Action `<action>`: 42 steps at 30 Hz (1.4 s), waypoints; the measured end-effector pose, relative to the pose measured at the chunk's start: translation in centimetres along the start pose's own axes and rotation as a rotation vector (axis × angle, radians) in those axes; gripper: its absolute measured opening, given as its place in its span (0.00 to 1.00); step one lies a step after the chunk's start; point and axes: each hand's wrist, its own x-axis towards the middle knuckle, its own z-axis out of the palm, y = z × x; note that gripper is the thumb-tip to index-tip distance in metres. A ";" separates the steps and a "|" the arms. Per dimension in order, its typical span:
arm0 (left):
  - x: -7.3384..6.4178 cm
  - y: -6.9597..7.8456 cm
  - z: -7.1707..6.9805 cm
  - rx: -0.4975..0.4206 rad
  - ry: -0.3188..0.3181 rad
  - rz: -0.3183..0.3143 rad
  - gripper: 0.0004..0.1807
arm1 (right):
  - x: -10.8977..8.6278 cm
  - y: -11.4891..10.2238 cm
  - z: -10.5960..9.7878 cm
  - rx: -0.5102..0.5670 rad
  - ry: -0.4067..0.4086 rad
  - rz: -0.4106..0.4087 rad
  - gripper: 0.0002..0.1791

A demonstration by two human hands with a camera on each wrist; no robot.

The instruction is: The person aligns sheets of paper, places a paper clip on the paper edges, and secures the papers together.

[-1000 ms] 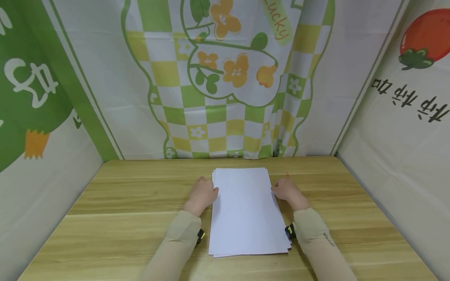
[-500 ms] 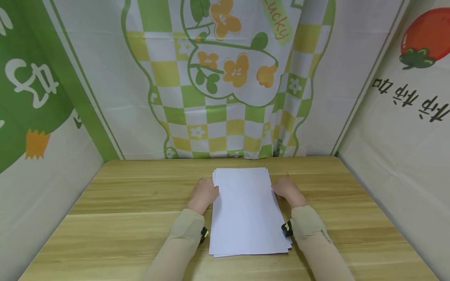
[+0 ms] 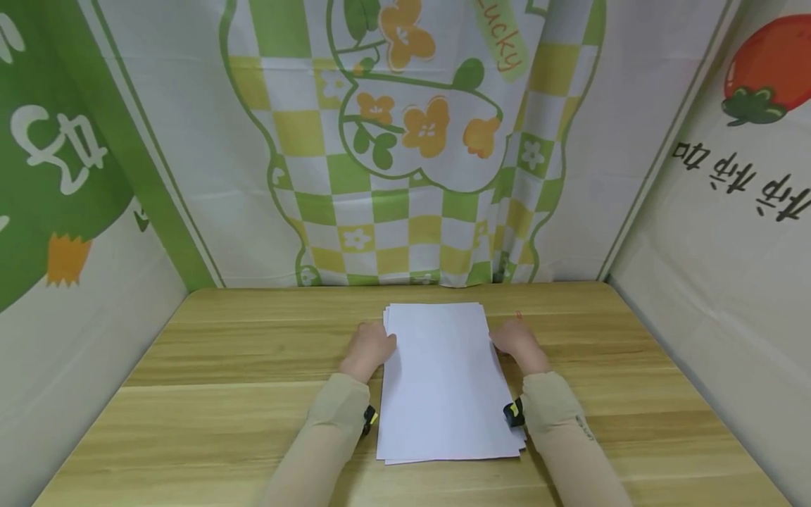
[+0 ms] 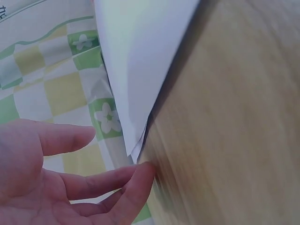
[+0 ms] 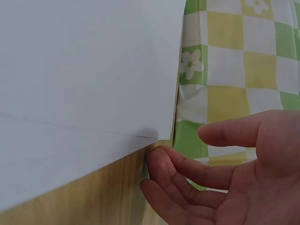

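A stack of white paper (image 3: 446, 384) lies on the table, several sheets peeking out unevenly at its corners. My left hand (image 3: 369, 346) is beside its left edge toward the far end. In the left wrist view that hand's fingertips (image 4: 146, 169) are right at a paper corner, with the thumb raised apart from them. Across the stack, my right hand (image 3: 518, 342) is at the right edge. Its loosely bent fingers (image 5: 161, 171) sit just at the sheet's border in the right wrist view, thumb well away from them.
The wooden table (image 3: 241, 352) runs back to a checkered curtain (image 3: 405, 211). Printed cloth walls stand on the left and the right (image 3: 728, 267). A small red mark (image 3: 519, 315) shows on the table beyond the right hand. Dark straps with yellow bits sit at both wrists.
Both forearms have drawn slightly inward toward the stack. The hands remain at its two sides, and the paper lies almost where it was.
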 end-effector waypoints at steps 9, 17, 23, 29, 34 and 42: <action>-0.3 0.6 0.1 -0.089 -0.015 -0.049 0.19 | -0.1 -0.1 0.0 0.046 -0.011 0.048 0.17; -0.6 0.8 0.2 -0.161 -0.013 -0.108 0.17 | -0.2 -0.1 0.0 0.072 -0.020 0.058 0.18; -0.6 0.9 0.3 -0.183 -0.020 -0.140 0.16 | -0.2 0.0 -0.1 0.083 -0.037 0.069 0.19; -0.5 0.9 0.4 -0.178 -0.023 -0.131 0.17 | -0.2 -0.1 -0.1 0.089 -0.047 0.076 0.20; -0.5 0.9 0.3 -0.185 -0.022 -0.134 0.16 | 0.0 -0.1 -0.1 0.095 -0.053 0.080 0.20; -0.2 0.8 0.4 -0.203 0.000 -0.147 0.15 | 0.2 0.0 -0.1 0.148 -0.054 0.083 0.18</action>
